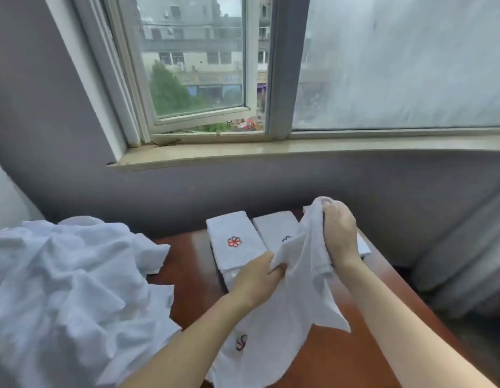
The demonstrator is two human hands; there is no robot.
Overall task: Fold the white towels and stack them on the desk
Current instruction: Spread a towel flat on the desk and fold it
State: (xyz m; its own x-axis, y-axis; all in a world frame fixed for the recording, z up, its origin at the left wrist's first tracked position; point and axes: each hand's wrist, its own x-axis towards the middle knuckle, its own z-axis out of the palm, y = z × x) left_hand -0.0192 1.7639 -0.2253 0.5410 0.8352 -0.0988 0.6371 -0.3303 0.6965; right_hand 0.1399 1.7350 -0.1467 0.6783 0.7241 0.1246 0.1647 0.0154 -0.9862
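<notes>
A rumpled heap of white cloth towels point(66, 289) covers the left of the glossy reddish-brown wooden desk point(192, 278). Beyond it, a folded white towel with a red flower emblem point(234, 239) lies beside a second folded white towel point(274, 228). My left hand point(254, 278) pinches an edge of the limp white towel point(296, 298). It hangs over the desk and partly hides the second folded one. My right hand point(339, 231) clutches its raised corner. A grey pleated curtain point(467, 247) hangs at the right.

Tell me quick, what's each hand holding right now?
Left hand: closed, pinching the white towel at an edge.
Right hand: closed, gripping the same towel's raised corner.
</notes>
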